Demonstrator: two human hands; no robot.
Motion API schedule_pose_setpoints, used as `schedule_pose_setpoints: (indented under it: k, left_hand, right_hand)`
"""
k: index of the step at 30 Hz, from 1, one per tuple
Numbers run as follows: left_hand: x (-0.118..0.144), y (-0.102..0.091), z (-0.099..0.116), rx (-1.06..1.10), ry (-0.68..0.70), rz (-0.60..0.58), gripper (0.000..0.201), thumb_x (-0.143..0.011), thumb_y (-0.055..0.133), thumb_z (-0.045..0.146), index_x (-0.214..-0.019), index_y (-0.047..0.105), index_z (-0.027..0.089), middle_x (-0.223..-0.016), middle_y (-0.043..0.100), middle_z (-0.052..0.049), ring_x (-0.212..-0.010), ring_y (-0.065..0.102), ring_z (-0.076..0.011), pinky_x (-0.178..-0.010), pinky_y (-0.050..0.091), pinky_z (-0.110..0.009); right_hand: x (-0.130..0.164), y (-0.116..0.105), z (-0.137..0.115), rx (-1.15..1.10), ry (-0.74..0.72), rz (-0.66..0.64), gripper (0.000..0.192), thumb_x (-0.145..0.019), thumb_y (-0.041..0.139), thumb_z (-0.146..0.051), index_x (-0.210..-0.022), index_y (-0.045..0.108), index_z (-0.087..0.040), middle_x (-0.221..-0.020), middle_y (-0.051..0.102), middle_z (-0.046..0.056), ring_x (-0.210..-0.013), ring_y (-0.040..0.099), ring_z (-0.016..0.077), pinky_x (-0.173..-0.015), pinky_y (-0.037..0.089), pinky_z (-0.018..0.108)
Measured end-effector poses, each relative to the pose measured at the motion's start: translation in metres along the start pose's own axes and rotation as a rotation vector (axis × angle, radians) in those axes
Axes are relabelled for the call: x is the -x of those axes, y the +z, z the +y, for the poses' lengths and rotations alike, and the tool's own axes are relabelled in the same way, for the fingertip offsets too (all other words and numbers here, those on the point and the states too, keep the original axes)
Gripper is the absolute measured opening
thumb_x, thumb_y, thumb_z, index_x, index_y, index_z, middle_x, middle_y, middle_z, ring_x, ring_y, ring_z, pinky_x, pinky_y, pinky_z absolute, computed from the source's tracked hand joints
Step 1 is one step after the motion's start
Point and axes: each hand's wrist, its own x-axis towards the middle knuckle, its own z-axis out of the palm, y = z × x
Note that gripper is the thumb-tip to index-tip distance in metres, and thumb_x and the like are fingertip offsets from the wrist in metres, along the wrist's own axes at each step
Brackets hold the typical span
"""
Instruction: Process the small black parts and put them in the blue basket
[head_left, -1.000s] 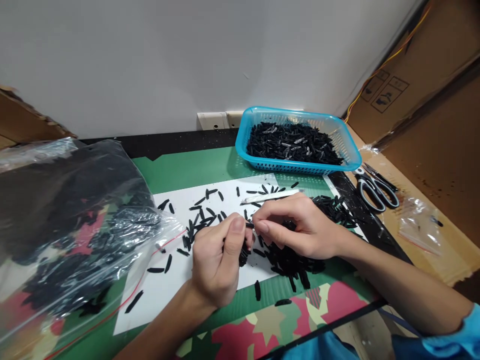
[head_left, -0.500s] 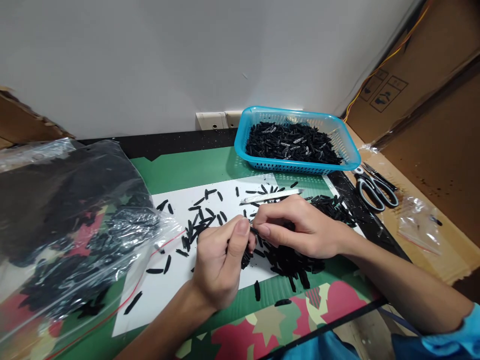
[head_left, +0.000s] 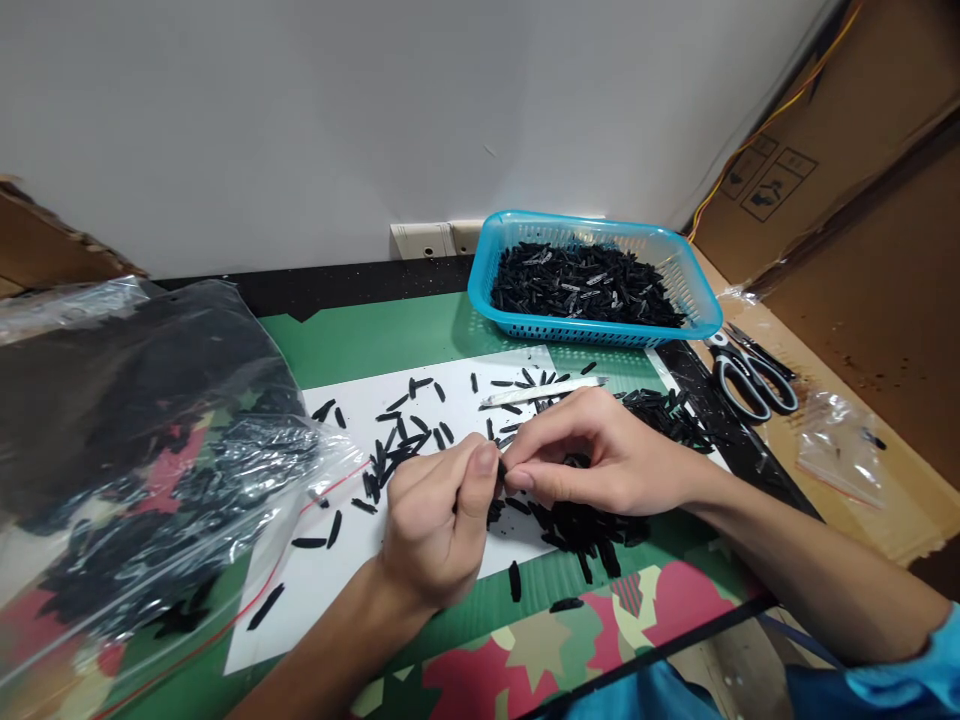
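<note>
Pinching one small black piece (head_left: 501, 468) between both hands over the white sheet (head_left: 352, 560), just left of the black pile (head_left: 585, 525). Left hand (head_left: 439, 525) curling into a loose fist, thumb and forefinger closed on the piece's near end; right hand (head_left: 600, 455) meeting it from the right, thumb and forefinger tips pressed shut on the other end, remaining fingers folded over the pile. Piece mostly hidden by the fingertips, only a dark sliver showing between them.

Compared with a second ago: sitting lower and slightly right with the left thumb, now touching the right fingertips rather than standing just apart; drawing the right hand a little leftward and down, knuckles covering more of the pile. Piece staying in the same spot between the hands. Everything else lying unchanged.

Lying above the right hand, a white stick (head_left: 541, 391) among scattered black pieces. Standing behind it, a blue basket (head_left: 697, 300) heaped with the same pieces. Resting to the right of the basket, scissors (head_left: 750, 375) on the black mat, with a small clear bag (head_left: 840, 440) beyond on cardboard. Slumping at the left, a big clear bag (head_left: 142, 450) full of black pieces, its red-lined mouth overlapping the sheet's edge.
</note>
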Motion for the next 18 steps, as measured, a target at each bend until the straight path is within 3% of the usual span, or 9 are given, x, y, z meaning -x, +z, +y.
schedule_pose_setpoints:
  k: [7, 15, 18]
  left_hand:
    - [0.000, 0.000, -0.007, -0.071, 0.131, 0.074, 0.028, -0.094, 0.054, -0.004, -0.076, 0.054, 0.018, -0.064, 0.055, 0.003, -0.053, 0.049, -0.0070, -0.051, 0.037, -0.023]
    - [-0.001, 0.000, -0.008, -0.104, 0.212, 0.124, 0.030, -0.093, 0.056, -0.001, -0.071, 0.052, 0.019, -0.060, 0.059, 0.002, -0.051, 0.053, -0.0096, -0.051, 0.041, -0.024]
    - [-0.001, -0.001, -0.011, -0.140, 0.228, 0.117, 0.029, -0.092, 0.057, -0.001, -0.072, 0.053, 0.020, -0.059, 0.059, 0.001, -0.050, 0.054, -0.0106, -0.050, 0.041, -0.025]
  right_hand:
    - [-0.002, 0.012, 0.002, -0.369, 0.146, 0.017, 0.022, -0.089, 0.081, -0.028, -0.086, 0.075, -0.007, -0.060, 0.060, -0.002, -0.047, 0.046, 0.0057, -0.043, 0.037, 0.017]
    - [-0.003, 0.012, 0.001, -0.453, 0.226, -0.073, 0.029, -0.092, 0.079, -0.037, -0.088, 0.073, -0.008, -0.059, 0.057, -0.004, -0.048, 0.040, 0.0049, -0.045, 0.029, 0.019]
    - [-0.003, 0.011, -0.003, -0.415, 0.226, -0.084, 0.028, -0.094, 0.076, -0.036, -0.087, 0.070, -0.009, -0.060, 0.056, -0.004, -0.053, 0.043, 0.0062, -0.049, 0.032, 0.019]
